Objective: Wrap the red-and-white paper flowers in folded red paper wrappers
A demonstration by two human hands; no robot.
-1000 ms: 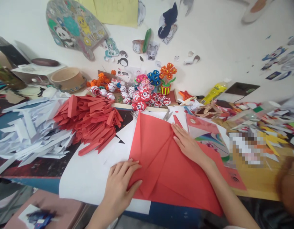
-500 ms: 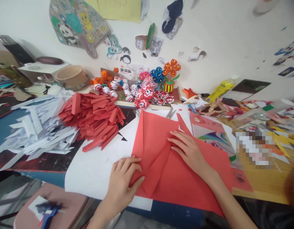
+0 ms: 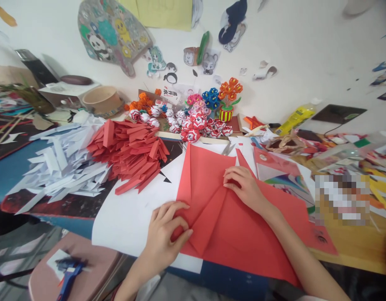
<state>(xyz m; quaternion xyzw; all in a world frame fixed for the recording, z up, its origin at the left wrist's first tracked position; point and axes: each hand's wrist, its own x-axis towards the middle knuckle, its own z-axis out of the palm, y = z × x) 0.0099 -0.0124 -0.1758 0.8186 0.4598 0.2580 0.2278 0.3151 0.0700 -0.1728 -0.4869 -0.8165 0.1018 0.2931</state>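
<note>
A folded sheet of red paper (image 3: 208, 167) lies in front of me, with a long diagonal fold across its lower part. My left hand (image 3: 167, 230) is at its lower left edge, thumb and index finger nearly together on the fold. At the fold's upper right end is my right hand (image 3: 243, 186), its fingers bent and bunched against the paper. More red paper (image 3: 258, 234) spreads flat beneath, reaching under my right forearm. White sheets (image 3: 126, 221) lie under the red ones on the left.
Piles of white paper strips (image 3: 64, 163) and folded red strips (image 3: 130, 150) sit at left. Paper flowers (image 3: 194, 123) line the wall. Scissors (image 3: 227, 148) lie behind the sheet. A yellow bottle (image 3: 296, 117) and scraps are at right. A blue glue gun (image 3: 70, 276) rests on a pink stool (image 3: 95, 259).
My right hand's fingers have curled in more on the red paper. The left thumb and index finger have come closer together. The whole view has shifted slightly.
</note>
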